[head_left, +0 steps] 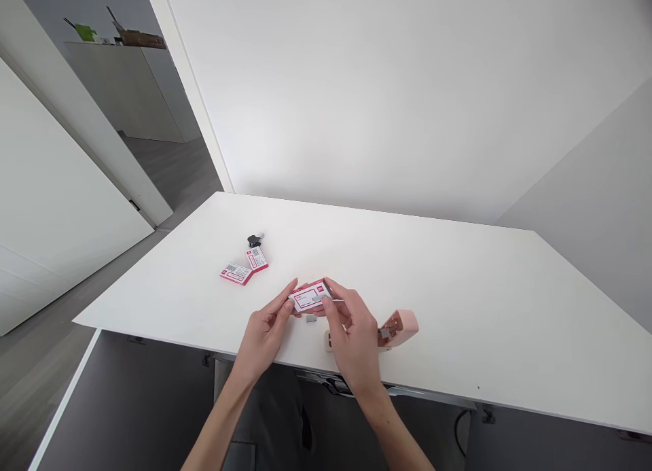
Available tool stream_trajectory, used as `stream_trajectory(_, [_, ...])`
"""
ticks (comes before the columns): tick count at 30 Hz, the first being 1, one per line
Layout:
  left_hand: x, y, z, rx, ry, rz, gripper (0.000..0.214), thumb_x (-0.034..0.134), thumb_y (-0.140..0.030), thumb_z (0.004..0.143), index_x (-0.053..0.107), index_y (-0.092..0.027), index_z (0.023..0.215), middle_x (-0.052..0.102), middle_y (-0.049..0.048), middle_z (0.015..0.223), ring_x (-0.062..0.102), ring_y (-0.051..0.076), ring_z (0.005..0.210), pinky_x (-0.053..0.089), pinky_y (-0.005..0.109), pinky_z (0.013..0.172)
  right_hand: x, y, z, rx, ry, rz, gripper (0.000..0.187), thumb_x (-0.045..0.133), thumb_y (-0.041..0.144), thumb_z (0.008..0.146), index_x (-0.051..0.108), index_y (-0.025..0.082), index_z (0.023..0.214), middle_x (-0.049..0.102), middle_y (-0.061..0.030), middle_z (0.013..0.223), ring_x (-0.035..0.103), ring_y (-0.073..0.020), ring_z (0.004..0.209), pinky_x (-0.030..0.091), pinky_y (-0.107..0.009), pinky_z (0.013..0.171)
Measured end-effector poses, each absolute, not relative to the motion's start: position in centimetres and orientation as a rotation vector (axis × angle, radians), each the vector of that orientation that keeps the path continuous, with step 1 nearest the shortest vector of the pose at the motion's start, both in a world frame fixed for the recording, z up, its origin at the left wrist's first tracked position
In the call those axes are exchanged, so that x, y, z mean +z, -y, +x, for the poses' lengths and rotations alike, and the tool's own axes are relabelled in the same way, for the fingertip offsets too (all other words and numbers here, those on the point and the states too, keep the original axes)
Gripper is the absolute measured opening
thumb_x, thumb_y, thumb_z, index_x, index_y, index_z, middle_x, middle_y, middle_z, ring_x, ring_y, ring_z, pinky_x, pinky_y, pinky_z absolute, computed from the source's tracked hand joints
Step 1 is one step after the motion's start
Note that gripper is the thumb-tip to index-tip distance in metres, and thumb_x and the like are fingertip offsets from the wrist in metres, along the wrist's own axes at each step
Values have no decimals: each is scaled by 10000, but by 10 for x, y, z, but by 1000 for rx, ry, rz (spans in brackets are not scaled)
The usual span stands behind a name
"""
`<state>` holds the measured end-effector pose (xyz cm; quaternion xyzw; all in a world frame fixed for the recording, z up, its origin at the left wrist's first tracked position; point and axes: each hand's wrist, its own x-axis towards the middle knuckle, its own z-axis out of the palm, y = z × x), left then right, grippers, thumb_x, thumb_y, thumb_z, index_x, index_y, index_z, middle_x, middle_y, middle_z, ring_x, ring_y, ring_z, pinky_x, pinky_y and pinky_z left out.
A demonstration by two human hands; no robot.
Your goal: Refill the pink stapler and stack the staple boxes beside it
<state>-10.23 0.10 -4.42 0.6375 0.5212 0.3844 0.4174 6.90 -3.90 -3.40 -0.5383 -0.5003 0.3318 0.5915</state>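
Observation:
Both my hands hold a small red-and-white staple box (310, 297) just above the white table (458, 287). My left hand (267, 328) pinches its left end between thumb and fingers. My right hand (351, 335) grips its right end, where a grey strip of staples shows. A short grey staple strip (311, 318) lies on the table right under the box. A pink stapler (396, 327), opened up, lies just right of my right hand, partly hidden behind it.
Two more red-and-white staple boxes (236, 273) (257, 259) lie to the left on the table, with a small black and silver tool (255, 240) behind them. The table's front edge runs just below my hands. An open doorway is at the far left.

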Motion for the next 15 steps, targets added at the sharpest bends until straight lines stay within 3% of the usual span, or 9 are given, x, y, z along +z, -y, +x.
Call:
stream_trajectory(4, [-45, 0, -101, 977, -1261, 1606, 667, 513, -597, 1018, 531, -216, 1565, 783, 64, 1240, 701, 250, 1201, 499, 395, 1140, -41, 37, 67, 806, 1148, -1232, 387, 548, 444, 1062, 687, 238, 1358, 741, -116, 1273, 783, -246, 1006, 661, -377, 827])
stream_trajectory(8, [-45, 1, -100, 954, -1223, 1612, 669, 492, -588, 1033, 475, -236, 1601, 658, 68, 1479, 668, 264, 1284, 489, 425, 1167, -45, 38, 64, 801, 1148, -1247, 385, 541, 445, 1065, 680, 228, 1351, 744, -119, 1284, 783, -241, 983, 662, -374, 808])
stream_trajectory(15, [-45, 0, -100, 968, -1130, 1578, 647, 473, -549, 1055, 404, -274, 1637, 536, 51, 1599, 683, 244, 1269, 439, 444, 1219, -46, 41, 55, 726, 1196, -1289, 360, 533, 427, 1072, 670, 233, 1343, 744, -108, 1276, 773, -229, 976, 653, -384, 849])
